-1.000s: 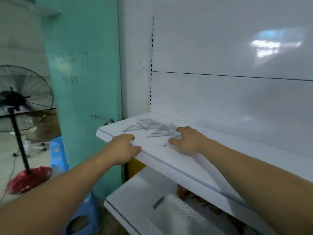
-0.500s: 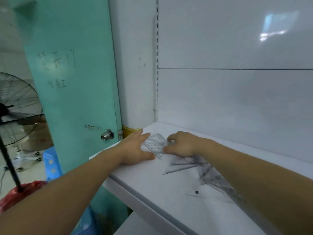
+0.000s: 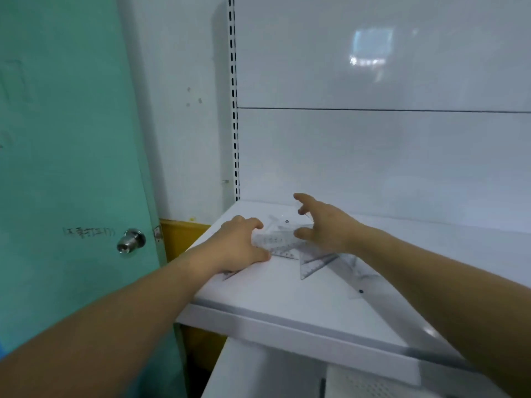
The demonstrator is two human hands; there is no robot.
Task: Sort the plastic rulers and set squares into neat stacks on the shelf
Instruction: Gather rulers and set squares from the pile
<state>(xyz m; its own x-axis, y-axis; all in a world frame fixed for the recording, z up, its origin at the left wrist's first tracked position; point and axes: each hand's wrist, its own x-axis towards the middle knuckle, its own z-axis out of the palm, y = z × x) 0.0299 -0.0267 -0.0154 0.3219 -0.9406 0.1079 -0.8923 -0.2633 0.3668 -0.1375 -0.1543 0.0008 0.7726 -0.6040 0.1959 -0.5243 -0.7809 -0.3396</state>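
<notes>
Set squares (image 3: 283, 245) (clear plastic) lie between left hand (image 3: 240, 244), pressing flat, and spread right hand (image 3: 326, 226).

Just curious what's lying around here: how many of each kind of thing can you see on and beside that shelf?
Hands: 2, left and right
Clear set squares: at least 3; overlapping, so exact count unclear
Shelf: 1
Door: 1
Knob: 1
Total: at least 8
</notes>
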